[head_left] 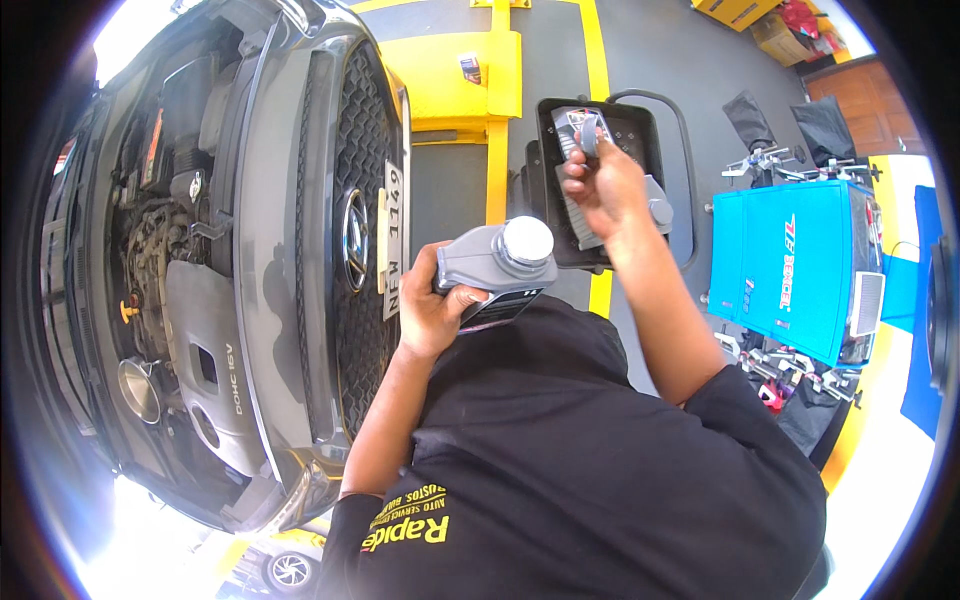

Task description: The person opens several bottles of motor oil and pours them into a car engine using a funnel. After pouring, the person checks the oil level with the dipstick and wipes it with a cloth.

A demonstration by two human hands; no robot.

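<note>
While 1 grey bottle (pixel 466 258) with a white round top is gripped in front of the black shirt (pixel 600 450) by the left hand (pixel 432 312), its fingers and thumb wrapped round the body, 1 grey ring-shaped piece (pixel 589 136) is pinched by the right hand (pixel 603 180) above a black tray (pixel 641 124). To the left, a grey car (pixel 285 230) is seen with its engine bay (pixel 165 240) exposed; to the right, a blue cabinet (pixel 750 260) is placed.

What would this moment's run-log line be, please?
left hand: holding grey plastic bottle | right hand: gripping grey cap | nearby: black tray
</note>
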